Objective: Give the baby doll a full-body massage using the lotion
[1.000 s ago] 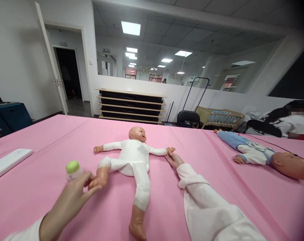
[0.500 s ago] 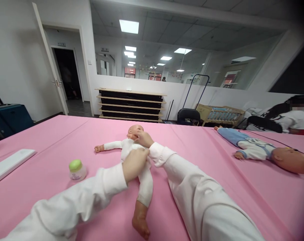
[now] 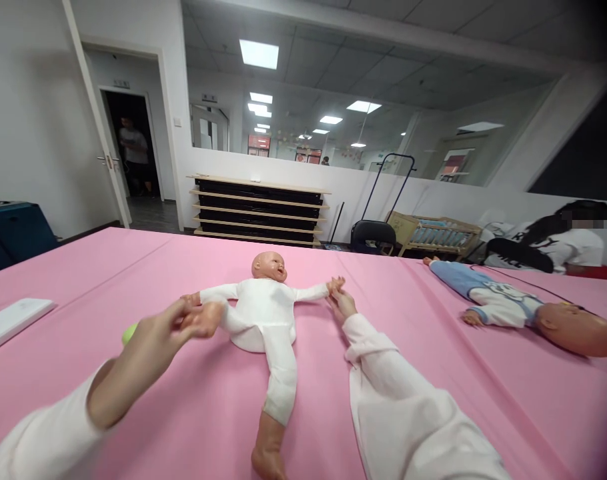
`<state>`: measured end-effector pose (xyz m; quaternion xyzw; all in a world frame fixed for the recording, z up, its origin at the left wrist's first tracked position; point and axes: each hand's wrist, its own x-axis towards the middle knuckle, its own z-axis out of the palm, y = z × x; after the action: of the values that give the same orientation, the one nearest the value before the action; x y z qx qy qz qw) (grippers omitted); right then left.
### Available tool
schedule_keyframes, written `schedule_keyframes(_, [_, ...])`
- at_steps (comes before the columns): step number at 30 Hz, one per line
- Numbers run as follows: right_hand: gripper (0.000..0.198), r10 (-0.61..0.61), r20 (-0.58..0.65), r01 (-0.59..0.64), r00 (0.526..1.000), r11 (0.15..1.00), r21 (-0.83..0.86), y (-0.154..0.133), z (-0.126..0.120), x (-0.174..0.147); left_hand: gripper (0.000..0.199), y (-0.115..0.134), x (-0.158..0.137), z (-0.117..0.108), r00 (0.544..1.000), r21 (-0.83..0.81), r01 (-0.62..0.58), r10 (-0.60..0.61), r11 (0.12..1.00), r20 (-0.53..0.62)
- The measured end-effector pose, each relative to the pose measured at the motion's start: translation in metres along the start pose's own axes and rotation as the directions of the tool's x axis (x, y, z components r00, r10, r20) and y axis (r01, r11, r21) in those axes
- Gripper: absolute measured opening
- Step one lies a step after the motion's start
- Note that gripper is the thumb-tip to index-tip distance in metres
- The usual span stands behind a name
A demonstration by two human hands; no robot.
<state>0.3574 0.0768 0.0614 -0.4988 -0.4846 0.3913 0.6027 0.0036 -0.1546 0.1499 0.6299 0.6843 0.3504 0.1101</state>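
Doll (image 3: 264, 308) lay mid-bench (image 3: 193, 420), head at 12. Left hand (image 3: 148, 352): blurred, grip clamped on its raised foot (image 3: 209, 319). Right hand (image 3: 343, 307): grip closed on its 2 o'clock hand (image 3: 335, 285). Jar (image 3: 128, 333) at 8 mostly hidden; green lid showed. White slab (image 3: 16, 323) at 9 was cut off. Shirt (image 3: 578, 249) at 3 read "K", "Y", rest unclear.

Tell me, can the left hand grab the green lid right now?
Probably not while the left hand is holding the doll's foot. With that let go, likely yes: the green lid peeks out from behind the hand, and nothing else shows in the way.
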Motion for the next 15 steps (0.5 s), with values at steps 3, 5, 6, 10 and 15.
schedule_keyframes(3, [0.022,0.053,-0.027,-0.052,0.998,0.998,0.032,0.021,-0.026,-0.012,0.035,-0.043,-0.046,0.019,0.985,-0.07,0.172,-0.173,0.983,-0.003])
schedule_keyframes(5, [0.022,0.039,-0.029,-0.038,0.999,0.999,0.036,0.016,-0.024,-0.009,0.037,-0.052,-0.06,0.022,0.972,-0.109,0.232,-0.235,0.967,-0.014])
schedule_keyframes(6, [0.023,0.015,-0.028,-0.014,1.0,0.999,0.031,0.009,-0.018,-0.004,0.036,-0.048,-0.059,0.019,0.97,-0.105,0.235,-0.239,0.966,-0.031])
schedule_keyframes(10, [0.031,-0.188,0.08,0.192,0.979,0.981,-0.042,-0.035,0.038,0.022,0.024,0.006,-0.012,0.002,0.989,-0.047,0.073,-0.078,0.996,-0.122])
schedule_keyframes(15, [0.027,-0.331,0.604,0.589,0.725,0.753,-0.294,-0.047,0.129,0.011,0.026,0.082,0.04,0.064,0.875,-0.013,-0.463,0.46,0.886,0.15])
